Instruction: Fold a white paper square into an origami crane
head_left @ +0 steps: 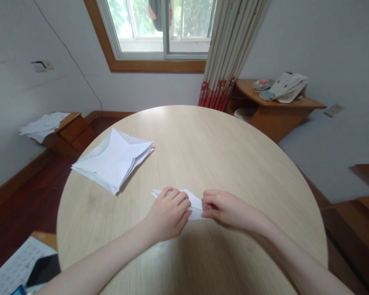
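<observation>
A small piece of folded white paper (195, 213) lies on the round wooden table (221, 151), close to its near middle. My left hand (169, 213) is closed over the paper's left part, its fingers bent on top; a pointed tip of the paper sticks out beyond them. At the right end, my right hand (226, 208) pinches the paper between thumb and fingers. Between the two hands a crease and a raised flap show. The stretch under my left palm is hidden.
A stack of white paper sheets (113, 162) sits at the table's left. Beyond the left edge are more papers on a low cabinet (75, 131). A black phone (43, 270) lies at the lower left. A corner shelf (283, 104) holds a white bag (290, 87).
</observation>
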The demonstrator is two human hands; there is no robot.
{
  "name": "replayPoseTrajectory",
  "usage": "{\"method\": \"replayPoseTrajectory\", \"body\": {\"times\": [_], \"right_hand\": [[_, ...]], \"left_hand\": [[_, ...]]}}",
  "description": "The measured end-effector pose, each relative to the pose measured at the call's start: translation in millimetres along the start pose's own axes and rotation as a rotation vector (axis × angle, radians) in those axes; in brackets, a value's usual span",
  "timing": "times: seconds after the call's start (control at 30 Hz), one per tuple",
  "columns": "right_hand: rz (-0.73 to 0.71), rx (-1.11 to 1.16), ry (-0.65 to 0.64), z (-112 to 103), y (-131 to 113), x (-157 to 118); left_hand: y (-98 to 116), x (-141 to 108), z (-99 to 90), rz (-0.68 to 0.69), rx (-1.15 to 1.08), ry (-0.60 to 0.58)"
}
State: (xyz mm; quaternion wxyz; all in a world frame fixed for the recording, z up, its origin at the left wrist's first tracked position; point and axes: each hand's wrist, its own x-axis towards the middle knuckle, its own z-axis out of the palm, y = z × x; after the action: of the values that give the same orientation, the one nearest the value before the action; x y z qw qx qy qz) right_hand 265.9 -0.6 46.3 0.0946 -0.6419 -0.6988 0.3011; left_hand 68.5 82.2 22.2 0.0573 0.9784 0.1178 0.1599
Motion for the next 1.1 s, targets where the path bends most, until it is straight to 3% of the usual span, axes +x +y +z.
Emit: {"method": "replayPoseTrajectory", "body": {"times": [0.27, 0.53, 0.9, 1.1], "right_hand": [[0.044, -0.228, 0.078, 8, -12, -3], [0.218, -0.430, 0.152, 16, -23, -7], [0.229, -0.509, 0.136, 13, -22, -7], [0.295, -0.427, 0.092, 3, -23, -8]], "left_hand": [[11, 1, 10.2, -0.174, -0.032, 0.016], [11, 0, 10.9, -0.290, -0.145, 0.021], [13, 4, 10.5, -0.320, -0.113, -0.016], [11, 5, 8.8, -0.345, -0.144, -0.040]]}}
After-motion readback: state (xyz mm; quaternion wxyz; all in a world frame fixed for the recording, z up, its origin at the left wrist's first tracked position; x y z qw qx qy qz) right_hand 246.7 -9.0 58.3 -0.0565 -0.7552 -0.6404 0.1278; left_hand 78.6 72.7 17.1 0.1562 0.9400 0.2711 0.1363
